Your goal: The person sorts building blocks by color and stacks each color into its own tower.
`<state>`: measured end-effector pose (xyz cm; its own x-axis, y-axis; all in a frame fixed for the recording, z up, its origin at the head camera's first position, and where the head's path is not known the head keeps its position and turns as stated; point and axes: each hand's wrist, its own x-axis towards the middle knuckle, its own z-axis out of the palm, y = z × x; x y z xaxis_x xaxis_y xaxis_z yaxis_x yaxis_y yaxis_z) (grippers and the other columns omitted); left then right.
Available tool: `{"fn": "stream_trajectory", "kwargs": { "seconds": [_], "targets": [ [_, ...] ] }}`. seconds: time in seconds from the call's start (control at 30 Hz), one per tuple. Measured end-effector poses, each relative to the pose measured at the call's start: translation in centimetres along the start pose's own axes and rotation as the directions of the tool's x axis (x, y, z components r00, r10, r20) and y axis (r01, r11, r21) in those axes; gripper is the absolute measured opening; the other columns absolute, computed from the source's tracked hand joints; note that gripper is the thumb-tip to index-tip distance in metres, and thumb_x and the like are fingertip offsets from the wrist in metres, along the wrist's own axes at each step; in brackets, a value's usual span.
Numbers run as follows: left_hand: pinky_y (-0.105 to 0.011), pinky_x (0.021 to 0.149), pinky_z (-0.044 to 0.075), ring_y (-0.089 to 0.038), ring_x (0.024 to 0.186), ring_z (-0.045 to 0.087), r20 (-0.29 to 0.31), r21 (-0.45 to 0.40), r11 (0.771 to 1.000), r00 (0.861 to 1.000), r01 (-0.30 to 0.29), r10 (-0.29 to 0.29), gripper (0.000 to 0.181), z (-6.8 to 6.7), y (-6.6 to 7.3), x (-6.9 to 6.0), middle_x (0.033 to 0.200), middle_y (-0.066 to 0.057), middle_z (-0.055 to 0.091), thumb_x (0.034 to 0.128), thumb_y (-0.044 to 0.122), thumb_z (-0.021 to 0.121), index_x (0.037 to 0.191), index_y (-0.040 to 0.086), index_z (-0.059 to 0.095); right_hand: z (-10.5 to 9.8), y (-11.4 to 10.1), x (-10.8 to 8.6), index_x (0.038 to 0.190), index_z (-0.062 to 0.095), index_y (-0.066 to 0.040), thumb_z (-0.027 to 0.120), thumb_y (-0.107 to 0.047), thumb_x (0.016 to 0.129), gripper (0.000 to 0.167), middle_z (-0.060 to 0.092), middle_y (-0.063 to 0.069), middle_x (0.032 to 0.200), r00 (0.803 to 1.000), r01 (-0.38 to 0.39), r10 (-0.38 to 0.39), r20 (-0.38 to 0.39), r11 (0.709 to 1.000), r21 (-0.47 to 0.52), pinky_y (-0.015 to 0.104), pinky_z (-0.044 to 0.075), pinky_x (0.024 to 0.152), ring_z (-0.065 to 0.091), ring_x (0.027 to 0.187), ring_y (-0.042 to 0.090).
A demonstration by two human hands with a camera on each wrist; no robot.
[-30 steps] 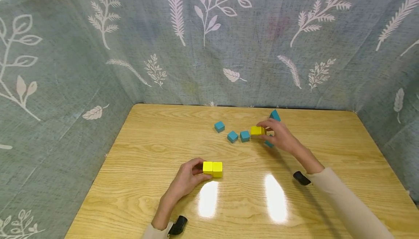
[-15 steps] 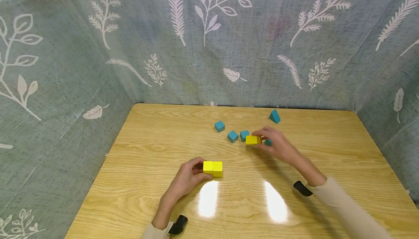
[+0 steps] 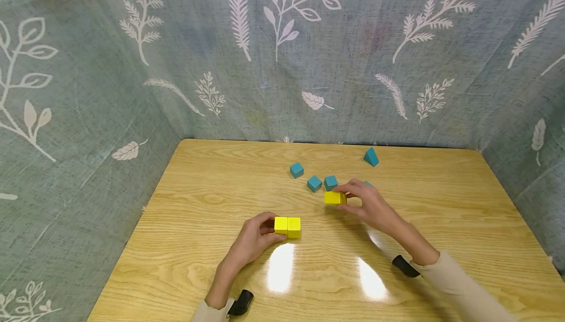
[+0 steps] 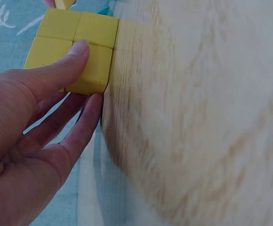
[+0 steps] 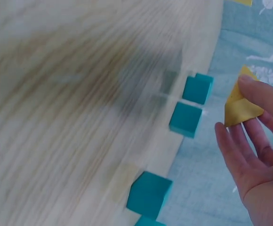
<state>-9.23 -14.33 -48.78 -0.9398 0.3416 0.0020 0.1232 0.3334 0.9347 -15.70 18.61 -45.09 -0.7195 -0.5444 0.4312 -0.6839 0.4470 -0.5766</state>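
Yellow cubes (image 3: 287, 227) stand two wide and two high on the table, as the left wrist view shows. My left hand (image 3: 253, 238) grips them from the left, its thumb (image 4: 73, 59) lying across the face of the lower ones. My right hand (image 3: 368, 207) pinches a yellow triangular block (image 5: 240, 108) between thumb and fingers, above the table. That block is to the right of the stacked cubes and apart from them. Just behind it sits a teal cube (image 3: 330, 183).
Two more teal cubes, a left one (image 3: 296, 170) and a middle one (image 3: 314, 183), lie at the back. A teal triangular block (image 3: 371, 157) is farther right, and another teal piece (image 3: 368, 184) is mostly hidden behind my right hand. Patterned cloth (image 3: 265, 101) walls the wooden table (image 3: 212, 180).
My right hand has brought the yellow triangular block left and nearer, from beside the teal cubes to in front of them. The left hand and stacked cubes have stayed put.
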Motion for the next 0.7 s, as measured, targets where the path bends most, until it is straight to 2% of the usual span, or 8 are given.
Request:
{"fn": "stream_trajectory", "kwargs": {
  "seconds": [0.23, 0.47, 0.7],
  "targets": [
    [-0.028, 0.091, 0.058, -0.032, 0.107, 0.068, 0.000, -0.002, 1.000, 1.000, 0.005, -0.005, 0.030, 0.1, -0.1, 0.0, 0.114, -0.015, 0.066, 0.0874, 0.000, 0.080, 0.114, -0.001, 0.066, 0.8, -0.9, -0.2, 0.118, 0.072, -0.001, 0.085, 0.007, 0.079, 0.042, 0.067, 0.007, 0.101, 1.000, 0.006, -0.006, -0.015, 0.999, 0.035, 0.042, 0.062, 0.077, 0.066, 0.091, 0.022],
    [-0.027, 0.090, 0.058, -0.032, 0.108, 0.068, -0.003, -0.002, 1.000, 1.000, 0.007, -0.007, 0.030, 0.1, -0.1, 0.1, 0.114, -0.015, 0.066, 0.0876, 0.001, 0.080, 0.114, 0.000, 0.066, 1.9, -1.6, -0.5, 0.120, 0.072, -0.004, 0.085, 0.008, 0.078, 0.045, 0.069, 0.005, 0.109, 0.999, 0.017, -0.015, -0.030, 0.998, 0.061, 0.041, 0.062, 0.077, 0.066, 0.097, 0.023],
    [-0.028, 0.091, 0.058, -0.031, 0.108, 0.067, -0.003, -0.007, 1.000, 1.000, 0.010, -0.010, 0.030, 0.1, 0.0, 0.0, 0.114, -0.015, 0.066, 0.0873, 0.001, 0.080, 0.114, 0.000, 0.067, 3.0, -2.3, -0.3, 0.120, 0.072, -0.006, 0.085, 0.004, 0.080, 0.044, 0.069, 0.003, 0.108, 0.999, 0.025, -0.021, -0.028, 0.992, 0.120, 0.041, 0.062, 0.078, 0.066, 0.098, 0.021]
  ]
}}
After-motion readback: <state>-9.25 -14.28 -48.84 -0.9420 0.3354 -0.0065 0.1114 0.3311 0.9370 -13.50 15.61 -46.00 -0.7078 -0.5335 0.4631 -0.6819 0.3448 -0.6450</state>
